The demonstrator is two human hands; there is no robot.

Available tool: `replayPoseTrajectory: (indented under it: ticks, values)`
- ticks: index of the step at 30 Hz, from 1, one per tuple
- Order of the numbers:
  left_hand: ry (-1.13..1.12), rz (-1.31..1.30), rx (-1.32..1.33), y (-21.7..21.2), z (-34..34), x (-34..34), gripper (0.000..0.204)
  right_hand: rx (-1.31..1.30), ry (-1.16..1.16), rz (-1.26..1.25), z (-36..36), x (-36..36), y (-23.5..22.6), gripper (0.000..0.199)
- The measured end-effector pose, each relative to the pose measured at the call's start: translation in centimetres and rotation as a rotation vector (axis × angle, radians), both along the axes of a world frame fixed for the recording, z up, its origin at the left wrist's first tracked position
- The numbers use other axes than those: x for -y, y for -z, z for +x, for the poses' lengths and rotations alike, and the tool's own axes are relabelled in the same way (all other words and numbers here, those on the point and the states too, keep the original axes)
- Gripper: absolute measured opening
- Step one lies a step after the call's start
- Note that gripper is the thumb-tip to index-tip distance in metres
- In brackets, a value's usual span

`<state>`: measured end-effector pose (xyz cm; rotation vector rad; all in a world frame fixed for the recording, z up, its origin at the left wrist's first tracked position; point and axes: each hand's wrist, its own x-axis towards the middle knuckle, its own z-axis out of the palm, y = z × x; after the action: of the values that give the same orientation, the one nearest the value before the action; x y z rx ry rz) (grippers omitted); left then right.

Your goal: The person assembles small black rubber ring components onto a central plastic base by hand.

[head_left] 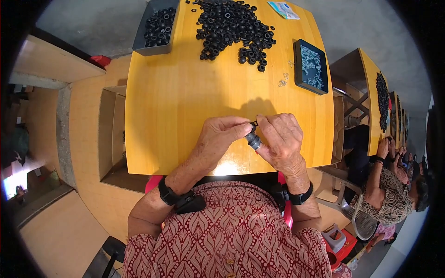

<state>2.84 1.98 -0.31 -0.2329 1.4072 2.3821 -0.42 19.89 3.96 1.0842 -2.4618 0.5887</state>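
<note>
Close to the table's near edge, both hands meet around a short black cylindrical plastic fitting with ridged rings [253, 141]. My left hand [217, 142] pinches its upper end between thumb and forefinger. My right hand [282, 139] is closed around its other side, with the thumb by the lower end. A small black piece shows between the fingertips at the top; its exact form is hidden. Farther off lies a large heap of black round plastic parts [234, 25]. To its right stands a black tray [297, 69] holding many small silvery metal pieces [311, 65].
A grey bin [152, 50] with more black parts stands at the table's far left. Loose metal bits [282, 83] lie beside the tray, and a packet [283, 10] at the far right. Cardboard boxes [111, 139] flank the table. Another person [389, 185] sits at a table rightward.
</note>
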Motion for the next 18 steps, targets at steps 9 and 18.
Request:
replayPoseTrajectory:
  ticks: [9, 18]
  values:
    - [0.076, -0.171, -0.081, 0.2, -0.2, 0.3, 0.022, 0.036, -0.052, 0.022, -0.2, -0.4, 0.3, 0.036]
    - [0.079, -0.044, -0.026, 0.3, -0.4, 0.5, 0.026, 0.024, -0.007, -0.08, -0.2, -0.3, 1.4, 0.034]
